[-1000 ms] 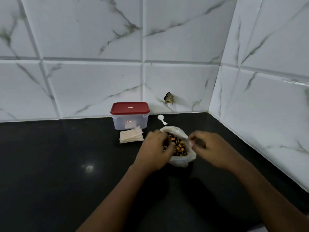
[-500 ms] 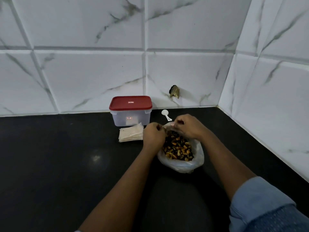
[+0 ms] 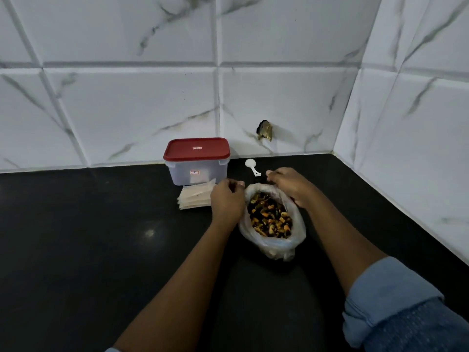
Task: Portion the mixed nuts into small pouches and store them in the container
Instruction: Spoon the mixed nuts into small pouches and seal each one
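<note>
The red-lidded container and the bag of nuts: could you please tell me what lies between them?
In the head view, the left hand and the stack of pouches lie between them.

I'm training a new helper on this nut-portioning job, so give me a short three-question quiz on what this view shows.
1. True or false: the container has its red lid off.
2. What do the left hand and right hand hold by its rim?
3. Where is the white scoop? A: inside the container. B: on the countertop, right of the container. C: held in the right hand.

Key
1. False, the lid is on.
2. The plastic bag of mixed nuts.
3. B.
</note>
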The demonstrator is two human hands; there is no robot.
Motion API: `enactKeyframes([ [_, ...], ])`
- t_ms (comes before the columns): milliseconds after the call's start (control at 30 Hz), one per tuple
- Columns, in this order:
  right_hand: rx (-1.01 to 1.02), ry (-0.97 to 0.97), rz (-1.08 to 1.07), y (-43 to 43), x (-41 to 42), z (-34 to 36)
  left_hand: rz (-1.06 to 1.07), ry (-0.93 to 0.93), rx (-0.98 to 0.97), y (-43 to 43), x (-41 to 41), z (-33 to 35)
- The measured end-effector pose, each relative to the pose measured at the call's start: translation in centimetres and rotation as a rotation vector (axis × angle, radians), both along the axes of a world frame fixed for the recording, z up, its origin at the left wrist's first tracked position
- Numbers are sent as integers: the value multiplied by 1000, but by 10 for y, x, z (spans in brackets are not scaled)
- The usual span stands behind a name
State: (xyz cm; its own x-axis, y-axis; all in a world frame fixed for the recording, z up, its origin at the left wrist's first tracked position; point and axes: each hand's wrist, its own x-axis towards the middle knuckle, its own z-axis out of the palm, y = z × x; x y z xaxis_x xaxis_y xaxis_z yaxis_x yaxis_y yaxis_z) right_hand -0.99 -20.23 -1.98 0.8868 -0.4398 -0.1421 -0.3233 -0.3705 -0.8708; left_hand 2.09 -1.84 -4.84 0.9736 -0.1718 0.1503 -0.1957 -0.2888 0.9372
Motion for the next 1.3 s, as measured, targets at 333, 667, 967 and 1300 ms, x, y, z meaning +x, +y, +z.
enactKeyframes([
  [333,-471,-31,27,20,-58,-10,-16,-163,316,13,-30,0],
  [667,-282,-143,-62,10,-49,-28,108,152,-233,9,-19,-13],
  [967,-189,-233,-53,24,-41,-33,190,72,-218,22,-23,-3],
  [1300,-670,-178,49,-8,3,4,99,-78,5,34,-36,-9],
])
